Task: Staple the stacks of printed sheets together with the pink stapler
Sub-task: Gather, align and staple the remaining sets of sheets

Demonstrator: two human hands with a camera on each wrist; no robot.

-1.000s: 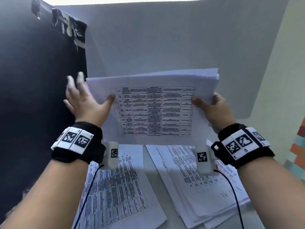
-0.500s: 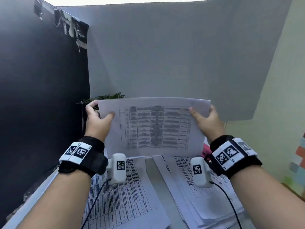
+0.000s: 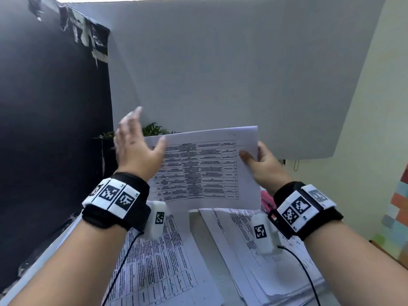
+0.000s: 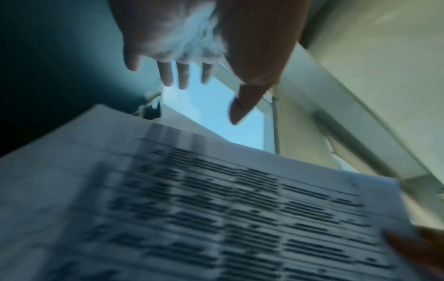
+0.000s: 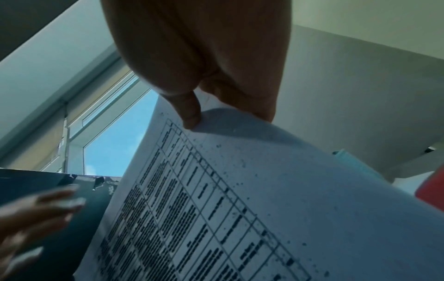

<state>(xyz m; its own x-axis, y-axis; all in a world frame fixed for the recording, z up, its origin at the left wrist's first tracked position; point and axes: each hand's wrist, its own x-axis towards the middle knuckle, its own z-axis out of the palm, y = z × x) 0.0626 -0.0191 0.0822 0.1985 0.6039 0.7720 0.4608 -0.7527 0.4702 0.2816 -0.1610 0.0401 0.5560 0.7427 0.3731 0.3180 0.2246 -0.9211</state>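
I hold a stack of printed sheets (image 3: 205,168) upright above the table. My right hand (image 3: 259,161) pinches its right edge, thumb on the front; in the right wrist view the thumb (image 5: 190,112) presses the stack of sheets (image 5: 264,199). My left hand (image 3: 136,142) is open, fingers spread, beside the stack's left edge and off the paper; the left wrist view shows the spread fingers (image 4: 182,76) above the blurred sheets (image 4: 192,209). A bit of the pink stapler (image 3: 267,199) shows behind my right wrist, mostly hidden.
More printed sheets lie on the table: one pile (image 3: 159,261) at the left, a fanned pile (image 3: 254,250) at the right. A black panel (image 3: 50,129) stands on the left, a grey board (image 3: 220,74) behind. A small plant (image 3: 152,129) sits at the back.
My left hand has let go of the stack's left edge and opened, fingers spread, lifting up. The right hand still holds the stack, now slightly tilted.
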